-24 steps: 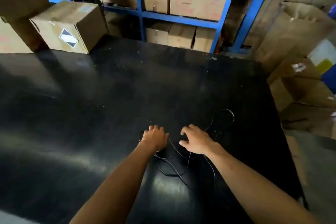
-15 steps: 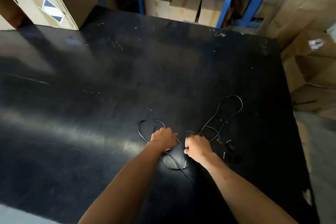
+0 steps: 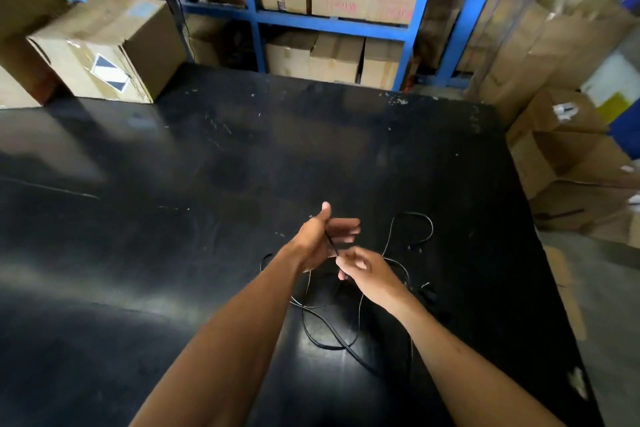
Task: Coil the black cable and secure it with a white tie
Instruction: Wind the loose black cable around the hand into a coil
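Note:
A thin black cable (image 3: 412, 218) lies in loose loops on the black table (image 3: 173, 218), with more strands near the front under my hands. My left hand (image 3: 322, 239) is raised above the table, palm turned right, thumb up and fingers spread, and a short length of the cable runs across its palm. My right hand (image 3: 363, 267) sits just below and to the right, its fingertips pinched on that same cable. A small white piece (image 3: 425, 284) lies on the table right of my right hand; I cannot tell if it is the tie.
A cardboard box (image 3: 104, 52) stands at the table's back left corner. Blue shelving (image 3: 332, 24) with several cartons runs behind the table. More cartons (image 3: 568, 156) are stacked on the floor beyond the right edge.
Both hands have lifted off the table with part of the cable. My left hand has opened and turned palm-right, and the view has tilted up.

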A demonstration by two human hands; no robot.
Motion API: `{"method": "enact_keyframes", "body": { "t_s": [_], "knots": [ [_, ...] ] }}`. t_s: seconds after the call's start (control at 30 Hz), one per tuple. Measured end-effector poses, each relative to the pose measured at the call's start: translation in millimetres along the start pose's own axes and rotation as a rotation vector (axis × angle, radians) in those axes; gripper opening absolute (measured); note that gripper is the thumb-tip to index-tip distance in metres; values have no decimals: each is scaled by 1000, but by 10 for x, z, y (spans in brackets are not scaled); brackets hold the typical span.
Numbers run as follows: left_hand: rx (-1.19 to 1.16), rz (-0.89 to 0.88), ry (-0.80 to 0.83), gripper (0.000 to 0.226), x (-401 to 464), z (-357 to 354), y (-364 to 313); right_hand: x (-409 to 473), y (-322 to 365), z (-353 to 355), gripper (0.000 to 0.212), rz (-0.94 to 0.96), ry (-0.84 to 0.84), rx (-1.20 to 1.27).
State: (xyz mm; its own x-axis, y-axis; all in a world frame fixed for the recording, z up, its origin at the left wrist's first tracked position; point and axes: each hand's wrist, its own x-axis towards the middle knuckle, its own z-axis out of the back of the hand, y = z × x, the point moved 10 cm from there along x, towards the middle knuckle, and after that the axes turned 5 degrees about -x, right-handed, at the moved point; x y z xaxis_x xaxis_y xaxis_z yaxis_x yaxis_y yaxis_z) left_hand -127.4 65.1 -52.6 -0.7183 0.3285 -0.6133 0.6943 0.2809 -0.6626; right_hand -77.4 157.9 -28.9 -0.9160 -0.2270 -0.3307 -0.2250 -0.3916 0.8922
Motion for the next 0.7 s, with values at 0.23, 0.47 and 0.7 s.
{"method": "enact_keyframes", "body": {
  "t_s": [0.23,0.47,0.7],
  "knots": [
    [-274,-258,301,80,-639,-592,-1166,-320,128,148,40,91,-61,114],
    [-207,-306,705,73,-1632,-1358,-2051,-535,103,414,47,65,-114,42],
    [451,238,828,79,-2001,-1603,-1078,-368,422,1485,49,-109,-512,278]
  ]
}}
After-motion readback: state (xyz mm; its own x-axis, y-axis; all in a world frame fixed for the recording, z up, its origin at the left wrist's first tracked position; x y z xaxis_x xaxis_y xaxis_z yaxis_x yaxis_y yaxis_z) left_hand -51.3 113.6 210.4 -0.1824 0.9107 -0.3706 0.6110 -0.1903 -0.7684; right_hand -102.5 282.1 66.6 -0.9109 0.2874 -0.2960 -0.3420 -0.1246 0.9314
